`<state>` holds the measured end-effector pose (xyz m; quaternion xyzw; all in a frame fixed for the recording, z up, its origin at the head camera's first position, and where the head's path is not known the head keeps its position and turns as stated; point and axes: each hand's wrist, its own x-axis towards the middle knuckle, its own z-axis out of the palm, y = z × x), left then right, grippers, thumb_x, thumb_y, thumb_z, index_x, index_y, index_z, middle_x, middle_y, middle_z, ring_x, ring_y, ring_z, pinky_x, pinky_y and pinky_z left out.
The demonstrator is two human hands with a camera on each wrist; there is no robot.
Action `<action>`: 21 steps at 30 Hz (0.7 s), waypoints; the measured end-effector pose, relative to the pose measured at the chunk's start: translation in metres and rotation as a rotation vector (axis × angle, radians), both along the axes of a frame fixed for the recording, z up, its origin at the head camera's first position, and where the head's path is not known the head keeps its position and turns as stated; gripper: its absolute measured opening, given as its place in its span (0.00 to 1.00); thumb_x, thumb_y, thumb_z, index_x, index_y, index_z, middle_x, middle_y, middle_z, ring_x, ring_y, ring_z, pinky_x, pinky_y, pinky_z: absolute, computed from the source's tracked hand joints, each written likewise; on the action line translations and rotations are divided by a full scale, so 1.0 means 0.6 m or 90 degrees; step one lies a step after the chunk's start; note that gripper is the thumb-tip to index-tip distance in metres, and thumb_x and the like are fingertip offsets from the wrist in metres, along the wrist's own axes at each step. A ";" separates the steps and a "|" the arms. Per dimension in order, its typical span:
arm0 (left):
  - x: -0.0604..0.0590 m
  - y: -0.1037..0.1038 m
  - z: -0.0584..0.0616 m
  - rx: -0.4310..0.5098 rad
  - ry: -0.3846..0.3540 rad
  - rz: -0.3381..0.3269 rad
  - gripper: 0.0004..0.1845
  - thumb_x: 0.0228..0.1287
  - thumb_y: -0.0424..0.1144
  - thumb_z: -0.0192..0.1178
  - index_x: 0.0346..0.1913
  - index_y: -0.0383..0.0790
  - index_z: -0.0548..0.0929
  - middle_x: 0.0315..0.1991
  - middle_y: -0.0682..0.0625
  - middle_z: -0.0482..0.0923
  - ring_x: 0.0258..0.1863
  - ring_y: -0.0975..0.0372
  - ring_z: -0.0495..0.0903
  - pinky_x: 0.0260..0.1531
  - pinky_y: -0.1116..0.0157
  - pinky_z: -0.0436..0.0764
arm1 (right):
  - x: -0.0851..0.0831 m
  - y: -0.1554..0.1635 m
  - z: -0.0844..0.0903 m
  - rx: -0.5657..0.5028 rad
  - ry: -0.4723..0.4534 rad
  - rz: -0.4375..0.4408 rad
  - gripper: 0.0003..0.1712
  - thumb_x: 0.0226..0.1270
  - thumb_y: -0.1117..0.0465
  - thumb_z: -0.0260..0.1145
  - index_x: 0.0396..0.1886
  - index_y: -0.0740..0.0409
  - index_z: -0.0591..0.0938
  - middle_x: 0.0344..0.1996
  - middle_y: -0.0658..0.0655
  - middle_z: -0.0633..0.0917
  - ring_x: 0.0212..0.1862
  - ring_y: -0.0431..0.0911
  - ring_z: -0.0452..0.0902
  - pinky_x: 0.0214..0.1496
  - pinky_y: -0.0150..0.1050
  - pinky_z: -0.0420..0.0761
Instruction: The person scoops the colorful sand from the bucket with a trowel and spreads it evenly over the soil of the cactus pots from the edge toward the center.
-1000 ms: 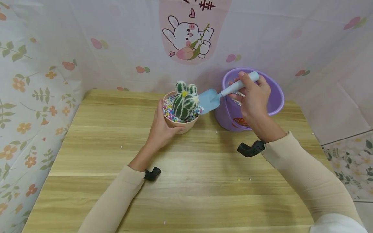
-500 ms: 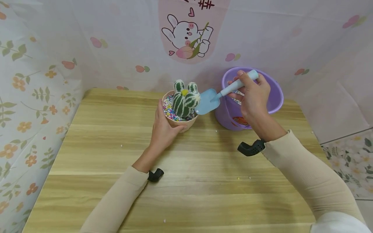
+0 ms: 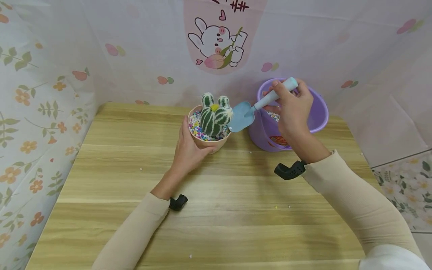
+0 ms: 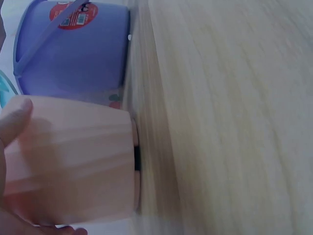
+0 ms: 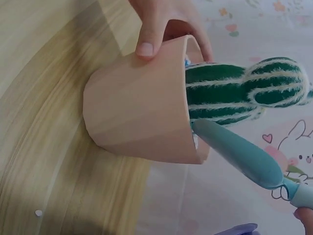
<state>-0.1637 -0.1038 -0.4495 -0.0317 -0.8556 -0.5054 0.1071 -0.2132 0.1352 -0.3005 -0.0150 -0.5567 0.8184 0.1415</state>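
My left hand grips a peach-coloured flower pot from its near left side, thumb across the front and fingers round the far side. A green cactus with fuzzy white stripes and a yellow flower stands in the pot, among multicoloured pebbles. My right hand holds a small light-blue trowel by its handle. The trowel blade slants down to the pot's right rim, its tip right beside the cactus. One white pebble shows at the blade's tip in the head view.
A purple bucket with pebbles inside stands right of the pot, partly behind my right hand. Stray pebbles lie on the wooden table. A printed cloth hangs directly behind the table's back edge.
Pebbles heaped on the trowel's tip one second ago have gone from the blade into the pot. The trowel handle has risen slightly. The left hand keeps its hold on the flower pot.
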 end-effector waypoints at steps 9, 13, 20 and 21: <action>-0.009 -0.010 -0.012 0.050 -0.009 -0.035 0.70 0.42 0.55 0.78 0.78 0.58 0.34 0.77 0.46 0.46 0.74 0.52 0.53 0.67 0.45 0.61 | -0.004 0.000 0.003 0.001 0.013 -0.012 0.18 0.51 0.67 0.77 0.37 0.64 0.76 0.34 0.62 0.85 0.33 0.56 0.86 0.26 0.47 0.84; -0.008 -0.008 -0.012 0.047 -0.004 -0.022 0.70 0.41 0.55 0.79 0.78 0.58 0.36 0.76 0.45 0.49 0.73 0.51 0.55 0.66 0.44 0.63 | -0.006 0.008 0.009 -0.011 0.011 -0.018 0.19 0.51 0.66 0.77 0.37 0.64 0.76 0.34 0.63 0.84 0.33 0.56 0.86 0.27 0.48 0.84; -0.005 -0.001 -0.012 0.033 0.006 0.006 0.70 0.40 0.55 0.79 0.78 0.54 0.37 0.77 0.45 0.47 0.73 0.51 0.55 0.67 0.45 0.62 | -0.017 0.033 0.027 -0.042 0.021 -0.036 0.20 0.50 0.64 0.78 0.36 0.65 0.76 0.33 0.62 0.83 0.32 0.56 0.85 0.25 0.46 0.84; -0.004 0.000 -0.012 0.032 0.007 0.008 0.70 0.40 0.56 0.79 0.78 0.53 0.37 0.77 0.45 0.47 0.73 0.51 0.55 0.67 0.46 0.62 | -0.019 0.037 0.029 -0.042 0.023 -0.044 0.20 0.50 0.64 0.78 0.36 0.64 0.76 0.33 0.62 0.83 0.31 0.55 0.85 0.25 0.46 0.84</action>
